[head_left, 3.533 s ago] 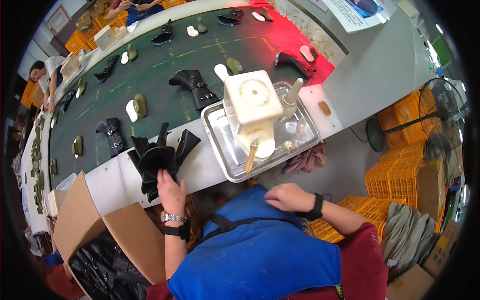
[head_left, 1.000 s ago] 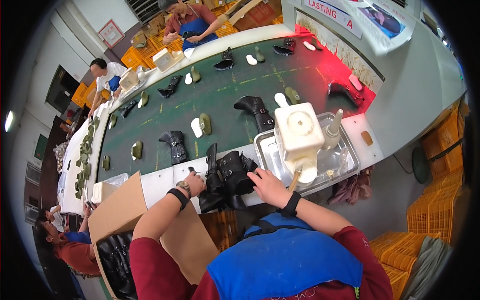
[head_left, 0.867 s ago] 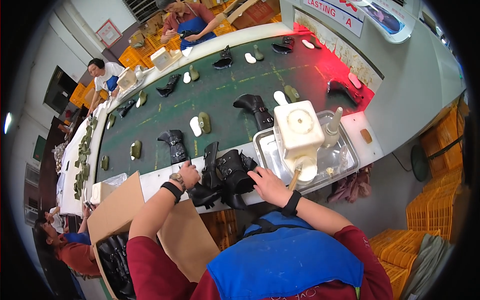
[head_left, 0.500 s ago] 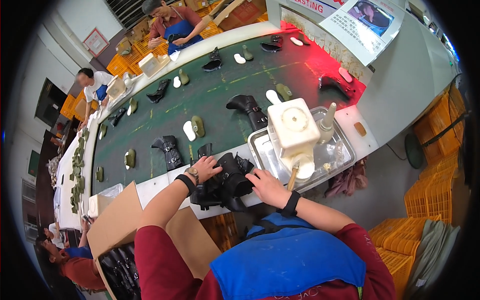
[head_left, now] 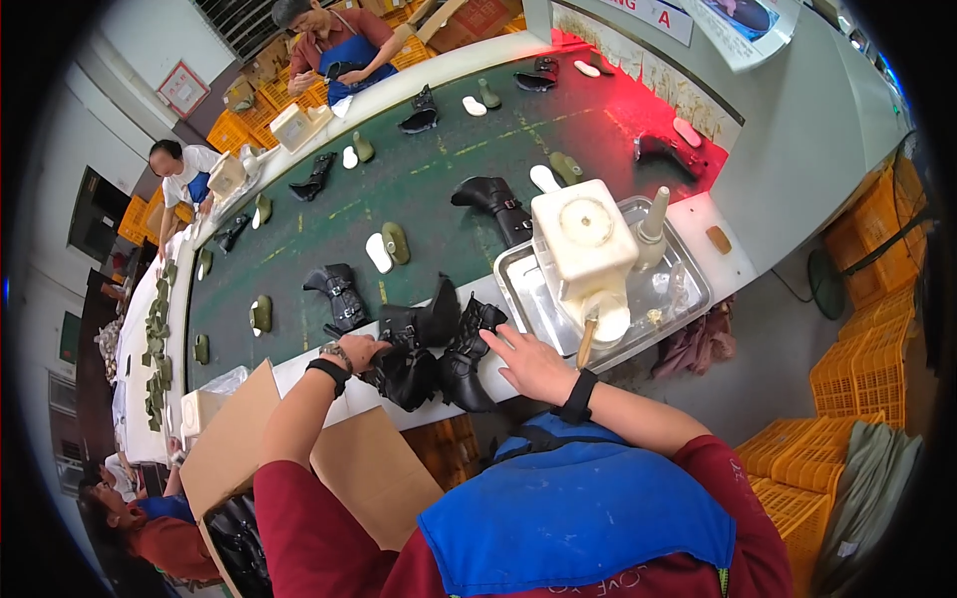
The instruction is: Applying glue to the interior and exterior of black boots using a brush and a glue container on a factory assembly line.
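Observation:
A bunch of black buckled ankle boots lies at the near edge of the work table. My left hand is closed at the left side of the bunch, gripping a black boot; its fingertips are partly hidden. Another black boot lies across the top, its toe end pointing up and right. My right hand has its fingers spread, the tips at the shaft of a boot on the right side of the bunch. A watch and a dark band circle my left wrist; another dark band is on my right wrist.
A green conveyor belt carries boots, white insoles and olive shoe forms. To my right, a metal tray holds a white container, a brush and a bottle. An open carton with boots stands lower left. Co-workers sit across and left.
The bunched boots have been turned and shifted, with one now lying across the top. My left hand moved left and down to their side; my right hand stays near the right boot.

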{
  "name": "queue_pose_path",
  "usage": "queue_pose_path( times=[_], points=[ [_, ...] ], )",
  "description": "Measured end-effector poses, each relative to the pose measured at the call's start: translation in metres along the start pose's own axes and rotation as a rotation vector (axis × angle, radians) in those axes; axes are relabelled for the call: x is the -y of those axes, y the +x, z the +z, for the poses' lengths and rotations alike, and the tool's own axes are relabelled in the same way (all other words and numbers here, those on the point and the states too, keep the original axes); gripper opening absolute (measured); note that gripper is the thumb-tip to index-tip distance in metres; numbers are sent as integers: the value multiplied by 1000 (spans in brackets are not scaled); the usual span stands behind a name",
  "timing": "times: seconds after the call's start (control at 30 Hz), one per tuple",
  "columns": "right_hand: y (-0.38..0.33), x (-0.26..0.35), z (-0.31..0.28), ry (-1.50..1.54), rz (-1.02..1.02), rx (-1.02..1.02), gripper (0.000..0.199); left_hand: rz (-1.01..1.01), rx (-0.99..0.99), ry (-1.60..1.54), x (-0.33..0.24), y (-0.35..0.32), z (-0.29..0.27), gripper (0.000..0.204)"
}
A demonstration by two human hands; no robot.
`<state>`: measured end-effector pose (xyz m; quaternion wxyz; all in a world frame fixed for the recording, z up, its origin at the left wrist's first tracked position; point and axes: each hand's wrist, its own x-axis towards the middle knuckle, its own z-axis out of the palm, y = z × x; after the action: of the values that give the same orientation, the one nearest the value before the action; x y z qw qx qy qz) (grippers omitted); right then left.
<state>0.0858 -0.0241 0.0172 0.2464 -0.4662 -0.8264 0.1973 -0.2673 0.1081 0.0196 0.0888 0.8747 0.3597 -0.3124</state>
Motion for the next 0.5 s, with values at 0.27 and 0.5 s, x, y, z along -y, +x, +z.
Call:
queue_pose_path(
  times=[0.27,0.5],
  points=[
    [-3,5,8,5,-53,80,44,-41,256,-113,11,10,42,37],
    [-8,1,2,10,-74,121,39,-238,445,-275,27,11,36,75]
  ],
)
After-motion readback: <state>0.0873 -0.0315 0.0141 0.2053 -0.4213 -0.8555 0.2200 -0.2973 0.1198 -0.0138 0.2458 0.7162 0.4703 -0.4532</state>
